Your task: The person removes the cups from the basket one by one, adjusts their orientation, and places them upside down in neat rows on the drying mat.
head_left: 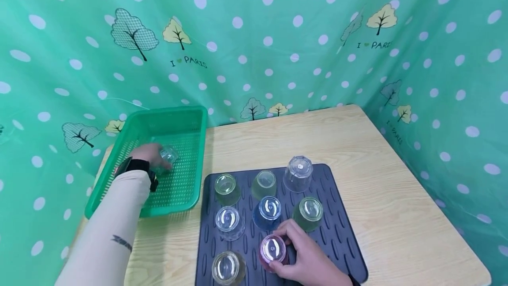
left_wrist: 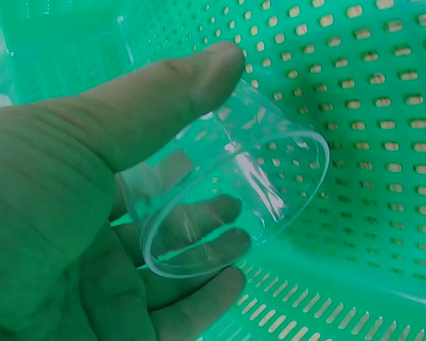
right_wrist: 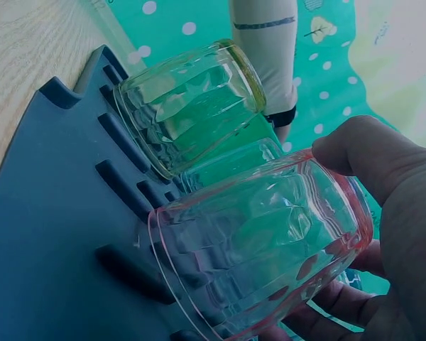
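Note:
Inside the green basket (head_left: 200, 153), my left hand (head_left: 150, 154) holds a clear drinking glass (left_wrist: 270, 186). In the left wrist view the thumb lies along one side of the glass and the fingers behind it, its open rim facing the camera. My right hand (head_left: 309, 259) grips a pink-tinted glass (head_left: 274, 250) by its base end, thumb on one side and fingers on the other. That glass is upside down, its rim at the dark drying mat (right_wrist: 50, 213); whether it fully touches cannot be told.
Several more upturned glasses stand on the mat, among them a blue one (head_left: 267, 213), a yellowish one (head_left: 228, 269) beside the pink glass, and a tall clear one (head_left: 298, 174) at the back. The wooden table (head_left: 397, 202) extends rightward; a green dotted curtain (head_left: 246, 47) hangs behind.

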`<state>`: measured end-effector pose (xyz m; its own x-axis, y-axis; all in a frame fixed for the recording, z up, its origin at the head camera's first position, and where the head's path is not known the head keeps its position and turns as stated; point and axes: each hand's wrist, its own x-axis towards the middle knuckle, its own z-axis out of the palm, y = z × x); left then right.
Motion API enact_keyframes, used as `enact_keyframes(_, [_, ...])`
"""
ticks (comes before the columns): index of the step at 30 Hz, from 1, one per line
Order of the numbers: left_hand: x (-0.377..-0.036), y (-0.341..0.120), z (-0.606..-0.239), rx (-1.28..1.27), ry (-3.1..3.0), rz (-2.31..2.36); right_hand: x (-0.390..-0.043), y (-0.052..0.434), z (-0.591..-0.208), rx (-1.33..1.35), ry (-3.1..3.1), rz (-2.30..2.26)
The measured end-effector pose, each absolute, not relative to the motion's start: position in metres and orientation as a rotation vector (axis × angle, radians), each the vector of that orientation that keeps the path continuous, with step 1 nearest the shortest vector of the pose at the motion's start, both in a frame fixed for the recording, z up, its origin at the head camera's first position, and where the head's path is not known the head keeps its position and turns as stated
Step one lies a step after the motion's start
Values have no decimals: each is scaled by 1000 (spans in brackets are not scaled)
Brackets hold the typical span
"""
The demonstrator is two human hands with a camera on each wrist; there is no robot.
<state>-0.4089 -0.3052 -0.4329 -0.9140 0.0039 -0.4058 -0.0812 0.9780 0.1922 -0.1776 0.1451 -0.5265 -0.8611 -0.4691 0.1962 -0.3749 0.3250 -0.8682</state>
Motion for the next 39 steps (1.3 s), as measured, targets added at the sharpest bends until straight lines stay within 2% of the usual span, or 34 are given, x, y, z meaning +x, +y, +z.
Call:
enact_keyframes(11, [-397, -290, -416, -114, 2730, 320, -163, 149, -519, -719, 2478, -1588])
enact_keyframes(18, [-392, -297, -432, -109, 2763, 309, -154, 146, -526, -711, 2477, -1629])
enact_keyframes(23, [-390, -307, -441, 7, 2762, 278, -147, 147, -524, -598, 2556, -1562])
enact_keyframes(27, [-380, -305, -419, 103, 2831, 439, -149, 152, -513, -785, 2653, -1734])
enact_keyframes(31, [-347, -262, -367, 205, 2986, 678, -169, 153, -483, -1132, 2626, -1982])
enact_keyframes(33, [-320, -228, -343, 304, 3057, 773, -182, 149, -462, -1178, 2587, -2038])
enact_keyframes(36, [-275, -177, -319, 579, 3129, 857, -198, 141, -430, -1182, 2503, -2099])
enact_keyframes(39, [-236, -140, -312, 987, 3154, 843, -206, 133, -409, -1291, 2399, -2161])
